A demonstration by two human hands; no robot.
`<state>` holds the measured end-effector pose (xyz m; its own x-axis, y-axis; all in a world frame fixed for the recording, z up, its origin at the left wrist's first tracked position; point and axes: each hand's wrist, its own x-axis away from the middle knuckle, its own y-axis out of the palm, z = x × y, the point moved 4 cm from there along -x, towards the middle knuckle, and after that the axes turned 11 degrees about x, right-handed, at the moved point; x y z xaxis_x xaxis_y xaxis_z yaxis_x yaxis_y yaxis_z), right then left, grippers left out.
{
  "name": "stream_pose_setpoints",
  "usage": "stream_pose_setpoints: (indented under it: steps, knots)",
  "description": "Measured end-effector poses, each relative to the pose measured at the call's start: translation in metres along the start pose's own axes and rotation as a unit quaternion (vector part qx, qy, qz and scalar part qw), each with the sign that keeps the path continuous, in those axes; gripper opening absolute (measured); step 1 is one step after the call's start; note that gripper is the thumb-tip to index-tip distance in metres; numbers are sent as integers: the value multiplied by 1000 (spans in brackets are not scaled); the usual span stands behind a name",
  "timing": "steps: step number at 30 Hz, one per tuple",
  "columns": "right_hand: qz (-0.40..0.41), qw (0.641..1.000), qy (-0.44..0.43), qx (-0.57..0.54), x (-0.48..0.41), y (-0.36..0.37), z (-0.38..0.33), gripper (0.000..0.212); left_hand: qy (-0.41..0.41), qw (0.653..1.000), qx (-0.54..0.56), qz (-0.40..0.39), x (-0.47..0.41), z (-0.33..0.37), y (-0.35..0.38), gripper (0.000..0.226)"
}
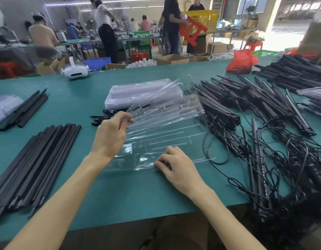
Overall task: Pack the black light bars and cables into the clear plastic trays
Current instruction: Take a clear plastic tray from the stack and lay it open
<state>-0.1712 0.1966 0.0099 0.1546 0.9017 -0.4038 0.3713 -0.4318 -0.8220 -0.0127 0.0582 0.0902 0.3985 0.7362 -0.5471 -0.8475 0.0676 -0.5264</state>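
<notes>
Right grip (176, 166) pinches the glossy clear tray (165, 139) flat — left grip (111, 134) pinches its raised moulded leaf.

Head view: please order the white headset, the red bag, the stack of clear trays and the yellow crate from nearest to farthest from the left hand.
From the left hand:
1. stack of clear trays, just beyond the hand
2. white headset, far left on the table
3. red bag, far right on the table
4. yellow crate, beyond the table, in the background
</notes>
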Motion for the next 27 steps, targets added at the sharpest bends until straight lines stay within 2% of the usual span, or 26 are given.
stream_pose_setpoints:
  steps: [5,8,12,15,18,22,24,27]
  knots:
    - [-6,1000,-4,-3,0,2,2,21,38,998,-42,-15,3,11,-2,16]
    - [-15,1000,-2,-18,0,2,2,22,17,1000,-5,-2,0,11,-7,16]
    - [-32,999,16,-19,-2,2,4,22,32,996,-57,-68,0,13,-4,18]
    - [-61,994,79,-34,-14,0,7,48,74,986,-110,-104,12,18,6,22]
    - [-105,987,115,33,-33,0,10,67,126,980,-118,-96,26,25,8,25]
    - [-119,975,168,87,-48,5,12,53,166,969,-128,-127,31,29,7,28]
    - [-142,965,198,99,-50,9,13,47,226,949,-179,-130,35,34,10,35]
    - [-174,953,219,112,-53,11,16,47,307,924,-215,-72,56,48,18,42]
